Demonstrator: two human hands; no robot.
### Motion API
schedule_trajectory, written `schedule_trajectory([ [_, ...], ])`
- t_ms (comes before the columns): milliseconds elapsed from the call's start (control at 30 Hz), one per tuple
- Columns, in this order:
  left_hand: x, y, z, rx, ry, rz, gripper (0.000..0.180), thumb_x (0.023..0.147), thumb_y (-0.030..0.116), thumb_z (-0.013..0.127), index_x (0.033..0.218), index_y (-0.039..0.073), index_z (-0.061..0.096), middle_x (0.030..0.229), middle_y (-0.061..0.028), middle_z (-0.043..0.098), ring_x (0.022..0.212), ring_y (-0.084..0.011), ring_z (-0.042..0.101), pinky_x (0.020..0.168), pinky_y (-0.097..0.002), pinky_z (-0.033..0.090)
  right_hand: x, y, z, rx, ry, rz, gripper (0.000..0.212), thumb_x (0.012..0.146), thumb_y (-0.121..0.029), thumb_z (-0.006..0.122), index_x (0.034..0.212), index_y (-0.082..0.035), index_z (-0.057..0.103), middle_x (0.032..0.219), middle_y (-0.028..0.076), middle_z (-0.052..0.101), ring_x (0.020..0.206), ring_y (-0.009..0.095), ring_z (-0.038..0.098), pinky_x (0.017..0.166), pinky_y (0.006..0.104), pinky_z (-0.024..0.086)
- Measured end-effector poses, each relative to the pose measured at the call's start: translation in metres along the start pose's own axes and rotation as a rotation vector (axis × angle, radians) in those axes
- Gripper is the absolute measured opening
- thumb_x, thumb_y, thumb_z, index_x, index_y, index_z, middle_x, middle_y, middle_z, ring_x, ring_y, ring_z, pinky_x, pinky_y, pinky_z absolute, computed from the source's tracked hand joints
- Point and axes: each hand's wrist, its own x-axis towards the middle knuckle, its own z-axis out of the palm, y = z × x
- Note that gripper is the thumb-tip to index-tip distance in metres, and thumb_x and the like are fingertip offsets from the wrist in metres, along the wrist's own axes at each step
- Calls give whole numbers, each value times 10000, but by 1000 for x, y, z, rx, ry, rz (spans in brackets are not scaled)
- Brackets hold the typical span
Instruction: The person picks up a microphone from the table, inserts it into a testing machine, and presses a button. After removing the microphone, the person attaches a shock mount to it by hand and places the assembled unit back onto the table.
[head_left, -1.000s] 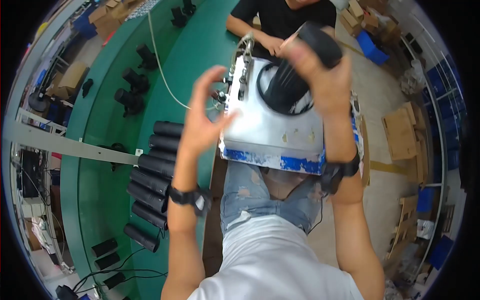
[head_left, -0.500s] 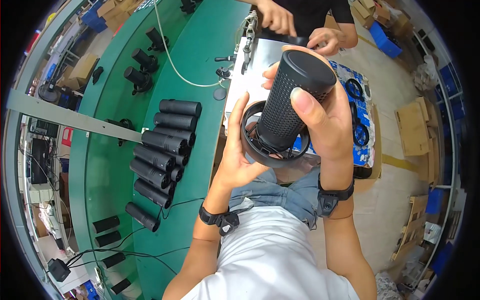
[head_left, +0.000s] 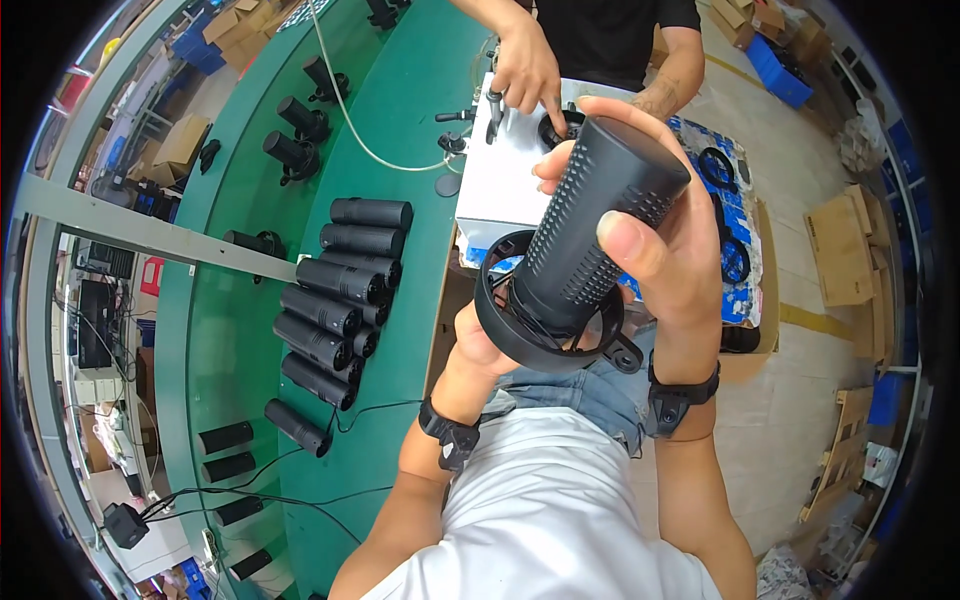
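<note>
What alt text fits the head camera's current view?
A person's right hand grips a black perforated cylinder, the left hand partly hidden at its ring-shaped base. More black cylinders lie on a green bench at left; ahead, a co-worker's hand is over a pale surface.

The premises are an assembly workshop: matching black cylinders [head_left: 326, 310] lie in rows on a long green surface [head_left: 420, 110], a co-worker [head_left: 605, 45] works opposite at a metal fixture [head_left: 500, 195], and cardboard cartons [head_left: 840, 245] stand beside a yellow floor line [head_left: 815, 321].

Several cylinders [head_left: 320, 311] lie on the bench [head_left: 420, 100], left of the held cylinder [head_left: 580, 220]
</note>
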Motion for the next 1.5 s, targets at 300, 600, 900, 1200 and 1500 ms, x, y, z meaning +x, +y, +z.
schedule_trajectory([
  [300, -3, 38, 15, 692, 242, 444, 817, 758, 304, 610, 1433, -20, 281, 1392, -218, 414, 1317, -294, 387, 1090, -405, 283, 1, 15, -2, -326, -19, -153, 710, 717, -74, 782, 1317, 12, 412, 1095, 136, 606, 1007, 170, 612, 899, 295, 485],
  [600, -72, 78, 4, 1734, 735, 453, 565, 613, 249, 840, 1044, -11, 583, 936, -144, 628, 869, -289, 612, 806, -395, 464, -15, 49, 27, -482, -368, -106, 780, 671, -301, 798, 1297, 22, 462, 1288, 156, 545, 1228, 234, 496, 1028, 379, 356],
  [900, -284, 238, -122, 1333, 1802, 1113, 515, 718, 233, 819, 1064, -39, 554, 1016, -130, 646, 897, -223, 625, 834, -359, 493, -53, 89, -31, -319, -133, 283, 484, 852, -109, 601, 1296, 6, 444, 1227, 147, 573, 1166, 180, 512, 973, 309, 370],
  [1200, -310, 247, -215, 1377, 2167, 385, 818, 646, 494, 790, 1199, -35, 501, 1135, -263, 609, 1087, -416, 574, 934, -447, 452, -85, 108, -40, -308, -28, 376, 462, 872, -38, 567, 1311, 13, 431, 1171, 137, 594, 1075, 172, 548, 953, 288, 385],
  [1500, -400, 300, -134, 1868, 2796, -467, 744, 829, 507, 621, 1391, 86, 374, 1402, -244, 395, 1200, -401, 482, 1007, -467, 388, -139, 111, -91, -400, 110, 493, 433, 906, -55, 541, 1318, -1, 418, 1149, 128, 599, 1090, 188, 544, 978, 303, 377],
])
